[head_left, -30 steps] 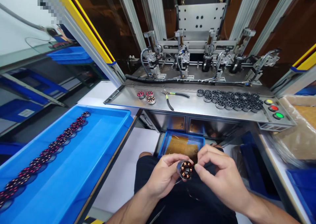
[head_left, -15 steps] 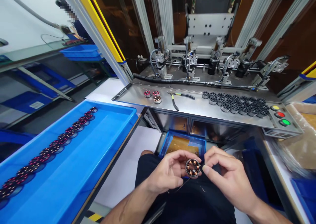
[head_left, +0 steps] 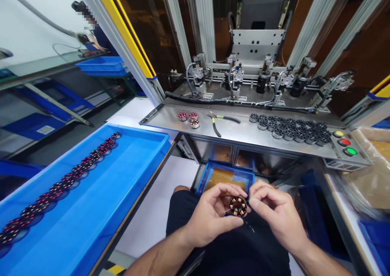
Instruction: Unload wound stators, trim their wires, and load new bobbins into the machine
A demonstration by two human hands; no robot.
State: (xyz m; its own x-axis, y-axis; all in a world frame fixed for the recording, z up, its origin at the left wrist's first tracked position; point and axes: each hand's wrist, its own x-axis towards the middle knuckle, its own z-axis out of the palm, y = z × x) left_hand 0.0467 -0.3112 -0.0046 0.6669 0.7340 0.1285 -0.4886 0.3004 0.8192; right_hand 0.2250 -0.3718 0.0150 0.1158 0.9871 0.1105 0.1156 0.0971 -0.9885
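Above my lap, a round motor stator (head_left: 238, 206) with copper windings sits between the thumb and fingers of my left hand (head_left: 213, 213). Thin loose wire hangs below it. My right hand (head_left: 272, 209) is at the stator's right edge, thumb and forefinger pinched together; what lies between those fingertips is too small to make out. On the metal ledge ahead are three wound stators (head_left: 194, 123) and a pair of cutting pliers (head_left: 217, 119) with black and yellow-green handles, lying spread apart.
Dark unwound cores (head_left: 292, 128) crowd the right of the metal ledge (head_left: 167, 119), beside a box with coloured buttons (head_left: 349, 151). A blue tray (head_left: 100, 195) at left holds a long row of wound stators (head_left: 70, 180). Behind the ledge stands a machine (head_left: 258, 71). Another person (head_left: 102, 36) works far left.
My left thumb has moved right along the stator's lower edge, and the stator has turned slightly. My right hand has shifted a little left, closer to it. The view tilts slightly.
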